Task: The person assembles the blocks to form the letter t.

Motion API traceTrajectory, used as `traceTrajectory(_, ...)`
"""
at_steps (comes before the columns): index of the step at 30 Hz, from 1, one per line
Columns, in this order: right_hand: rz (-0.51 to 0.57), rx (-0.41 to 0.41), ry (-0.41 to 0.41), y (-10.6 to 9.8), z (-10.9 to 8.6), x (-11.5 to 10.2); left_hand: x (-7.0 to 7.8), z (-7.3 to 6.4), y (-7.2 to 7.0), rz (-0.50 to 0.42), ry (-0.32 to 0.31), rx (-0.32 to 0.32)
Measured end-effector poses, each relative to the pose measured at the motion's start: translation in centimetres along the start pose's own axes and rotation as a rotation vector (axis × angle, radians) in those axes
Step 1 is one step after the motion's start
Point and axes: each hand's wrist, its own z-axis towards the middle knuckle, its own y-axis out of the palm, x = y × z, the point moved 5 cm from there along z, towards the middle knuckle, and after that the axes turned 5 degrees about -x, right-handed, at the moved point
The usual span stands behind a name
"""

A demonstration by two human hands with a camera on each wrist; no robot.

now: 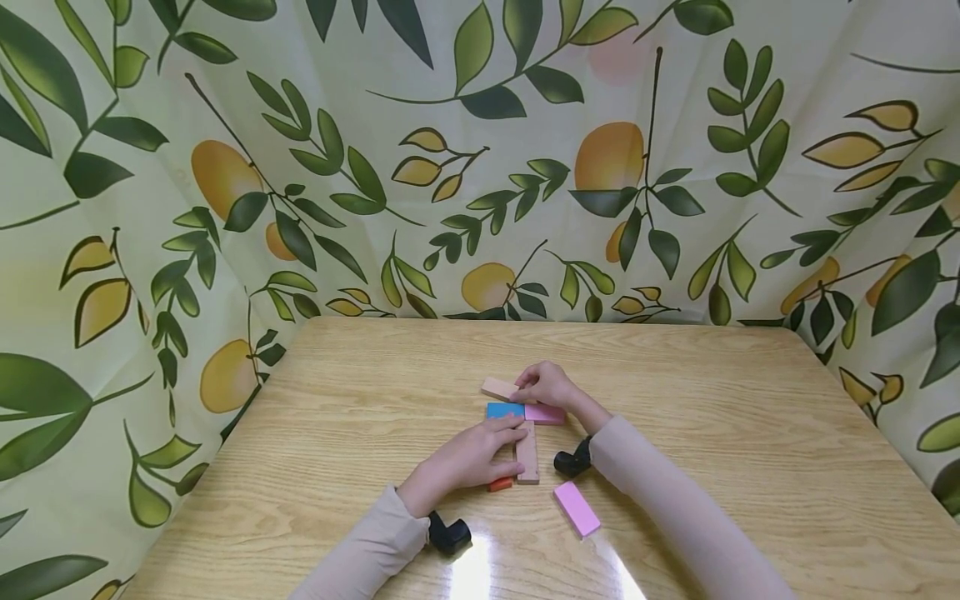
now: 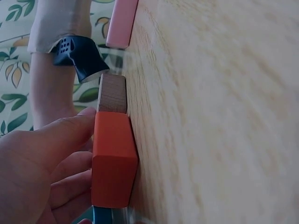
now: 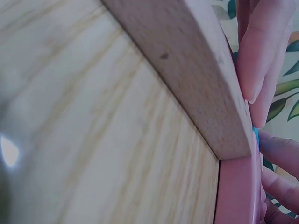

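Wooden blocks (image 1: 528, 458) lie around the middle of the table (image 1: 375, 383), most of them clustered under two hands. From the left, the left hand (image 1: 476, 454) reaches over the cluster, fingers loosely spread and touching the tops, its thumb by the orange-red block (image 1: 500, 484); it seems to steady rather than grip. Beyond it, the far plain block (image 1: 498, 388) lies at a slant; whether it touches the blue block (image 1: 505, 410) I cannot tell. The near plain block stretches toward the near side, touching the orange-red one on its left. The pink block (image 1: 545, 415) adjoins the blue one's right end. Above it, the right hand (image 1: 547, 385) appears to pinch the far plain block's right end between thumb and fingers. Furthest right and nearer, the loose pink block (image 1: 577, 509) lies apart. All should be light, stiff and hardy; the smooth painted faces may slide, so long sides probably offer the surest hold.
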Motion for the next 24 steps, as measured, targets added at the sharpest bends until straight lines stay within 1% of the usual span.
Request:
traceTrajectory(10,-0.013,0.002,0.006,-0.26,-0.13,0.29,-0.02,-0.03,0.04,-0.004,-0.005,-0.001)
traceTrajectory(20,0.001,0.003,0.016,-0.59,-0.22,0.63,0.02,-0.04,-0.03,0.006,0.001,0.006)
traceTrajectory(24,0.006,0.008,0.018,-0.64,-0.28,0.89,0.07,-0.07,-0.03,-0.005,-0.007,-0.001)
